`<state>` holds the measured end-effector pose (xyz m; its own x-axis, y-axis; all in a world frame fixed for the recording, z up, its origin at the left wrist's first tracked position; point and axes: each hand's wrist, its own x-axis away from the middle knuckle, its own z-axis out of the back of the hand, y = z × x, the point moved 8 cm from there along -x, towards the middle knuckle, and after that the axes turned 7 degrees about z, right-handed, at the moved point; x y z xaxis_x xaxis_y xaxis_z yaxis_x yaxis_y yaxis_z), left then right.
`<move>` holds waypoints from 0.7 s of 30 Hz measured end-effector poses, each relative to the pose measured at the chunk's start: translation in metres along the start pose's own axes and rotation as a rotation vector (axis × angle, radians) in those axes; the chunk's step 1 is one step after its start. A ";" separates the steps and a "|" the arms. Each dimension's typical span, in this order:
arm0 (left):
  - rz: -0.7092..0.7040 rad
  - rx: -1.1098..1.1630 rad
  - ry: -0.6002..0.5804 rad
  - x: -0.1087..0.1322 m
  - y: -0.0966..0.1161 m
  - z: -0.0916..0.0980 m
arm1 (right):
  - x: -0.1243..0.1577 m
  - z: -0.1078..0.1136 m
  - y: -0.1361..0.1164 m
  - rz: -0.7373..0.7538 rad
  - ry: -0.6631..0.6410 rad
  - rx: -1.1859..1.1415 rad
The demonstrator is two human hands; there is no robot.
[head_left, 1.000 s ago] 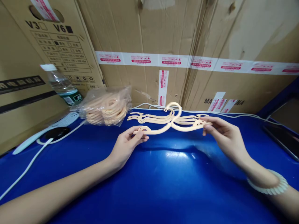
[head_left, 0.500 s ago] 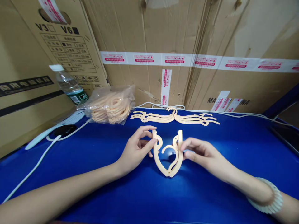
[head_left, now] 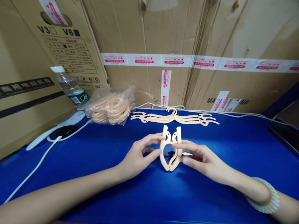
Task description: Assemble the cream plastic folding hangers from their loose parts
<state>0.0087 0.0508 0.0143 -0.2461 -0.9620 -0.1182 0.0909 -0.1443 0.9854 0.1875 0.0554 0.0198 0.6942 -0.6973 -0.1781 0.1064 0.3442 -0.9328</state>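
Observation:
A cream folding hanger (head_left: pixel 164 158) stands partly folded above the blue tabletop, its hinge at the bottom and its two arms pointing up. My left hand (head_left: pixel 140 152) is closed on the left arm with thumb and fingertips. On the other side, my right hand (head_left: pixel 202 155) grips the right arm, with its index finger reaching across the front. The hook lies between the arms, partly covered by that finger. Behind them, several unfolded cream hangers (head_left: pixel 161 118) lie stacked with their hooks toward the back.
A clear bag of folded hangers (head_left: pixel 109 107) sits at the back left beside a water bottle (head_left: pixel 71 85). A light comb-like brush (head_left: pixel 56 129), a black round object (head_left: pixel 65 131) and white cables (head_left: pixel 32 171) lie at left. Cardboard boxes (head_left: pixel 140 34) wall the back.
The two hanger arms have come closer together, the left one swinging rightward. My left hand has moved right with it, and my right index finger now reaches across the hook.

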 end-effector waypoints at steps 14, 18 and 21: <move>0.071 0.076 -0.281 0.003 -0.011 -0.021 | -0.001 0.001 -0.013 0.064 -0.064 0.103; -0.113 -0.171 -0.232 0.005 0.004 -0.018 | 0.003 -0.004 -0.015 0.143 -0.158 0.370; -0.187 -0.388 -0.196 0.005 0.005 -0.017 | 0.003 -0.004 -0.011 0.175 -0.161 0.566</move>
<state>0.0245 0.0413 0.0162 -0.4671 -0.8546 -0.2269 0.3724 -0.4229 0.8262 0.1857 0.0470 0.0279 0.8298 -0.5115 -0.2232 0.3117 0.7565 -0.5750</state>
